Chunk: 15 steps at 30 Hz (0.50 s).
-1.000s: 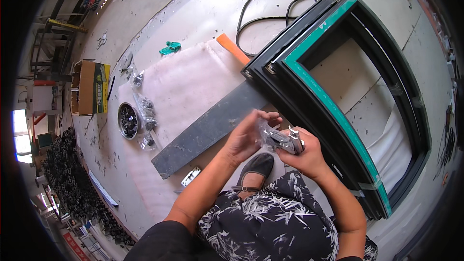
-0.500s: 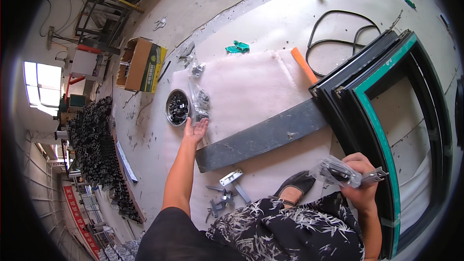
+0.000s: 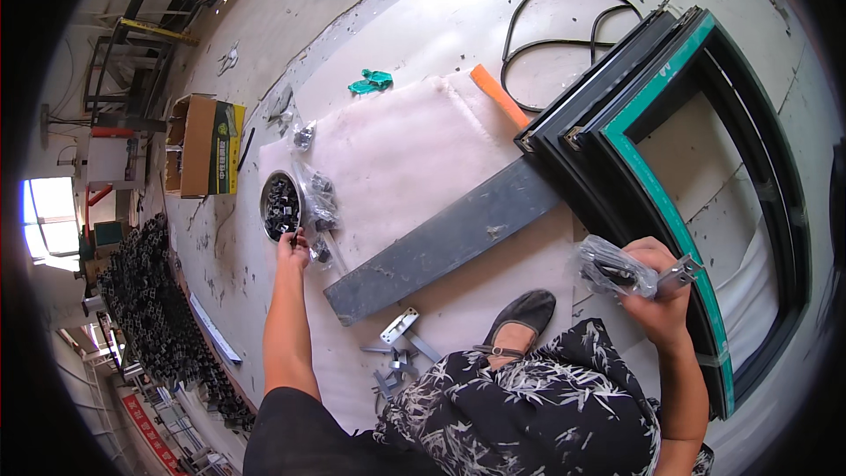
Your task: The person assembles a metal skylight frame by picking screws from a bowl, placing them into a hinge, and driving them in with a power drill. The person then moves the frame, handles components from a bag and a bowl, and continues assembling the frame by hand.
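My left hand [image 3: 294, 250] is at the near rim of a round metal bowl [image 3: 263, 203] filled with small black parts. Its fingers are closed, with a small black piece [image 3: 295, 236] at their tips. Clear plastic bags [image 3: 319, 197] with dark parts inside lie against the bowl's right side. On the right, my right hand [image 3: 656, 293] grips a clear plastic bag [image 3: 606, 266] holding dark pieces. A silver metal fitting [image 3: 679, 275] sticks out of the same fist, above the green-edged black frame [image 3: 656, 160].
A long grey board [image 3: 449, 240] lies slantwise, its far end by the stacked frames. Metal brackets [image 3: 398, 370] lie near my shoe [image 3: 523, 317]. Farther off are an orange strip [image 3: 499, 96], a black rubber loop [image 3: 511, 31], green scraps [image 3: 370, 81] and a cardboard box [image 3: 196, 145].
My left hand has moved from beside the bowl to its near rim, its fingers going from spread to closed. The right hand still holds the bag. The whole view has shifted.
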Available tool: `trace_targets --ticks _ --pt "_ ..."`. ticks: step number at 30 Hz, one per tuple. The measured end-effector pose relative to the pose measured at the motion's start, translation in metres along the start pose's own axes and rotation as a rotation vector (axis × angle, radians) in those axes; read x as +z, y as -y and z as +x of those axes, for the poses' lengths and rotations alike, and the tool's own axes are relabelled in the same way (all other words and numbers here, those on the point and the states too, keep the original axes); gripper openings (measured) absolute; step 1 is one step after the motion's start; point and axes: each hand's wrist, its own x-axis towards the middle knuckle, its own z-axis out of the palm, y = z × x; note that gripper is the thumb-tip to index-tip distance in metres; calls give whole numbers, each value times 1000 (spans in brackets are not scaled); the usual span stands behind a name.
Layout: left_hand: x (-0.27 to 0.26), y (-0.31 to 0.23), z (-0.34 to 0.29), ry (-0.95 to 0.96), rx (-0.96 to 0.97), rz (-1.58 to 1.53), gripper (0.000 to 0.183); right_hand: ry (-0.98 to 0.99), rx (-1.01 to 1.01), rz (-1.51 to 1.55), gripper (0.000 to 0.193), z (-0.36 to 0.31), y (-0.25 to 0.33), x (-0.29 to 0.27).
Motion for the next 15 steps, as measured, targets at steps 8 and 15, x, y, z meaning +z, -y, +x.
trace_targets --ticks 8,15 --pt "98 67 -219 464 178 424 18 61 36 110 35 6 -10 23" --pt "148 192 -320 646 -147 653 27 214 691 516 35 -3 -12 79"
